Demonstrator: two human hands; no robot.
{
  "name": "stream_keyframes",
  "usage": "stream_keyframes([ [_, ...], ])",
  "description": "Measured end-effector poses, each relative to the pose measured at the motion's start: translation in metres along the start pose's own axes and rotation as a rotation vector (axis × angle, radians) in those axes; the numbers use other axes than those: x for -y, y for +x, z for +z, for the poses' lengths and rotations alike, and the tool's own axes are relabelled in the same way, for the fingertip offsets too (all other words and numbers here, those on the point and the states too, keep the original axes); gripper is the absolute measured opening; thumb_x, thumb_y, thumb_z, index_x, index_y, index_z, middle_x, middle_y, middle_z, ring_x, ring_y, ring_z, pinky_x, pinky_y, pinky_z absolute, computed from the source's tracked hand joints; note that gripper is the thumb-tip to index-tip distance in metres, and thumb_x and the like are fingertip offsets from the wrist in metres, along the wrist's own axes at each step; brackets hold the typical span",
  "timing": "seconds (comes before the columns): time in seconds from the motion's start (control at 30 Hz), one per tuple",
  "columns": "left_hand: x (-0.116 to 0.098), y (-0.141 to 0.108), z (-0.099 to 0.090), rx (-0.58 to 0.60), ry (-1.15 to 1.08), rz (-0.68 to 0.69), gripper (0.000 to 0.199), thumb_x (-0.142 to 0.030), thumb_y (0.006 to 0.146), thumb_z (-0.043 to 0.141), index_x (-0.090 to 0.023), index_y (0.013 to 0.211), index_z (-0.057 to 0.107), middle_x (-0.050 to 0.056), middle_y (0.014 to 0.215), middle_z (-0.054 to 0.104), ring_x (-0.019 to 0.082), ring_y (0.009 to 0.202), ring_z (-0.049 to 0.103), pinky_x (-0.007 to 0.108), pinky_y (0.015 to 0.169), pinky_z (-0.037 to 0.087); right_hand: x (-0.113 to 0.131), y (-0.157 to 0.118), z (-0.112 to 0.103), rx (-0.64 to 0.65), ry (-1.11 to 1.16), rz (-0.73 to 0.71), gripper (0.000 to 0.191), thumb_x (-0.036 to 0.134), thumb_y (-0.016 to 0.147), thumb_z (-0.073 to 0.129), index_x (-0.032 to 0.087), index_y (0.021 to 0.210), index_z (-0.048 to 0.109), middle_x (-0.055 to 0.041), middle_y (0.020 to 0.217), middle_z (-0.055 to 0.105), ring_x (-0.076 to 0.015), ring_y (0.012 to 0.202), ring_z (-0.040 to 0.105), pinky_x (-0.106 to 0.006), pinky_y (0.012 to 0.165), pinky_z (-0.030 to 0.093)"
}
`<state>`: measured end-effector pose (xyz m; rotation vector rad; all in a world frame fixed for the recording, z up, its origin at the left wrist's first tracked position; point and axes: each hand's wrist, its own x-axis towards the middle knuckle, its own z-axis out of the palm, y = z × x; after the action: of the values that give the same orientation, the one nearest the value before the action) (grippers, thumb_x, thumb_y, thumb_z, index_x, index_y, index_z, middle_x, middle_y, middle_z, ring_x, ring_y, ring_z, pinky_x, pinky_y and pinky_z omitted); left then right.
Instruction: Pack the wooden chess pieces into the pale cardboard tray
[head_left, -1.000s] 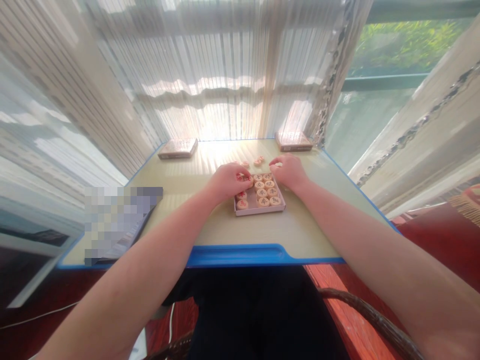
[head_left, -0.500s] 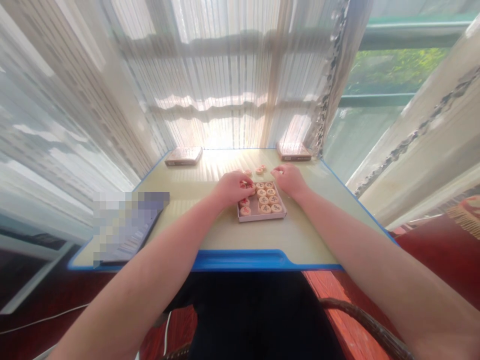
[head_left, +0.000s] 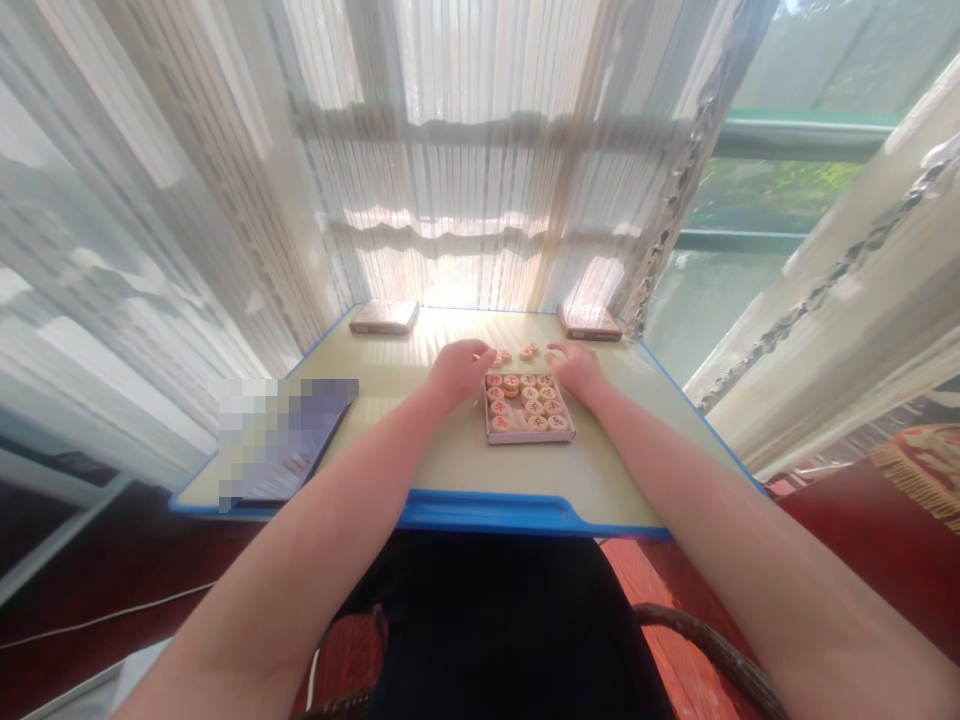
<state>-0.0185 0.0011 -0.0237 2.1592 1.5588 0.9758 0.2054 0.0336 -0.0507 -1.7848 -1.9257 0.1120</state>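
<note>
A shallow open box holds round wooden pieces, red-marked ones on the left and dark-marked ones on the right, with a gap between them near the front. My left hand is just beyond the box's back left corner, its fingertips beside a few loose pieces; whether they grip one is too small to tell. Behind the box's back right corner is my right hand, thumb and index finger apart and nothing visible between them. More loose pieces lie between the two hands.
Two flat closed boxes rest at the back of the table, one on the left and one on the right. A dark flat object, partly pixelated, lies at the left. Blue edging borders the table.
My left hand has moved back from inside the box to the loose pieces behind it. A red-marked piece now sits where its fingers were. The camera view has shifted slightly.
</note>
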Motion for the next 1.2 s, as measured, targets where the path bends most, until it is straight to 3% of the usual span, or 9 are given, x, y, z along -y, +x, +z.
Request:
stream_keyframes([
  [0.17, 0.013, 0.002, -0.003, -0.006, 0.009, -0.057, 0.031, -0.039, 0.081, 0.049, -0.017, 0.085, 0.07, 0.006, 0.087, 0.071, 0.02, 0.081, 0.064, 0.031, 0.077, 0.047, -0.002, 0.014, 0.002, 0.08, -0.036, -0.044, 0.043, 0.034, 0.089, 0.041, 0.022, 0.128, 0.055, -0.0087, 0.131, 0.057, -0.023, 0.125, 0.046, -0.04, 0.106, 0.03],
  [0.3, 0.017, 0.002, -0.002, -0.008, -0.004, -0.059, 0.031, -0.041, 0.081, 0.05, -0.017, 0.083, 0.07, 0.006, 0.085, 0.071, 0.02, 0.08, 0.063, 0.031, 0.074, 0.047, -0.001, 0.024, 0.001, 0.123, -0.02, -0.097, 0.038, 0.036, 0.091, 0.041, 0.025, 0.122, 0.06, -0.0071, 0.129, 0.059, -0.0227, 0.123, 0.048, -0.042, 0.105, 0.033],
  [0.47, 0.019, 0.006, 0.001, 0.013, 0.014, -0.051, 0.028, -0.036, 0.08, 0.05, -0.017, 0.085, 0.07, 0.006, 0.087, 0.071, 0.02, 0.08, 0.063, 0.031, 0.074, 0.048, -0.001, 0.021, -0.007, 0.127, 0.005, -0.121, 0.033, 0.025, 0.089, 0.044, 0.016, 0.112, 0.065, -0.011, 0.124, 0.063, -0.0208, 0.12, 0.052, -0.036, 0.103, 0.034],
  [0.53, 0.02, 0.007, 0.001, 0.023, 0.021, -0.048, 0.027, -0.034, 0.079, 0.051, -0.017, 0.086, 0.07, 0.006, 0.088, 0.072, 0.02, 0.081, 0.063, 0.031, 0.075, 0.048, -0.005, 0.016, -0.015, 0.135, 0.014, -0.104, 0.034, 0.027, 0.085, 0.051, 0.013, 0.112, 0.065, -0.0119, 0.116, 0.067, -0.0204, 0.109, 0.058, -0.032, 0.096, 0.041],
  [0.67, 0.022, 0.008, -0.001, 0.034, 0.057, -0.022, 0.028, -0.035, 0.079, 0.05, -0.016, 0.084, 0.071, 0.006, 0.083, 0.071, 0.02, 0.079, 0.063, 0.032, 0.074, 0.047, -0.014, 0.008, -0.03, 0.172, 0.05, -0.059, 0.036, 0.034, 0.084, 0.051, 0.014, 0.11, 0.065, -0.005, 0.078, 0.073, -0.0166, 0.076, 0.067, -0.026, 0.072, 0.049],
  [0.77, 0.023, 0.007, -0.003, 0.042, 0.049, -0.025, 0.028, -0.035, 0.079, 0.05, -0.017, 0.082, 0.071, 0.006, 0.081, 0.071, 0.02, 0.078, 0.063, 0.031, 0.074, 0.047, -0.013, 0.007, -0.031, 0.141, 0.05, -0.05, 0.032, 0.031, 0.081, 0.054, 0.015, 0.105, 0.068, -0.0039, 0.075, 0.073, -0.0169, 0.075, 0.067, -0.025, 0.071, 0.048],
  [0.9, 0.026, 0.006, -0.005, 0.076, 0.035, -0.026, 0.028, -0.036, 0.078, 0.051, -0.017, 0.085, 0.071, 0.004, 0.085, 0.071, 0.019, 0.08, 0.063, 0.03, 0.075, 0.048, -0.004, 0.009, -0.027, 0.041, 0.015, -0.059, 0.028, 0.028, 0.077, 0.057, 0.014, 0.096, 0.071, -0.0096, 0.093, 0.073, -0.0217, 0.09, 0.065, -0.03, 0.082, 0.045],
  [1.0, 0.027, 0.006, -0.005, 0.103, 0.023, -0.02, 0.029, -0.037, 0.078, 0.05, -0.018, 0.085, 0.07, 0.004, 0.086, 0.072, 0.019, 0.082, 0.063, 0.029, 0.076, 0.047, 0.009, 0.004, -0.033, -0.013, 0.008, -0.097, 0.031, 0.027, 0.078, 0.056, 0.013, 0.101, 0.07, -0.0098, 0.1, 0.071, -0.0226, 0.098, 0.062, -0.031, 0.088, 0.043],
  [1.2, 0.028, 0.005, -0.003, 0.145, -0.027, -0.015, 0.031, -0.039, 0.077, 0.051, -0.017, 0.087, 0.07, 0.004, 0.088, 0.071, 0.019, 0.083, 0.063, 0.03, 0.077, 0.047, 0.055, -0.033, -0.069, 0.17, 0.076, -0.369, 0.023, 0.035, 0.074, 0.061, 0.021, 0.087, 0.072, -0.0027, 0.093, 0.072, -0.0175, 0.081, 0.063, -0.026, 0.072, 0.045],
])
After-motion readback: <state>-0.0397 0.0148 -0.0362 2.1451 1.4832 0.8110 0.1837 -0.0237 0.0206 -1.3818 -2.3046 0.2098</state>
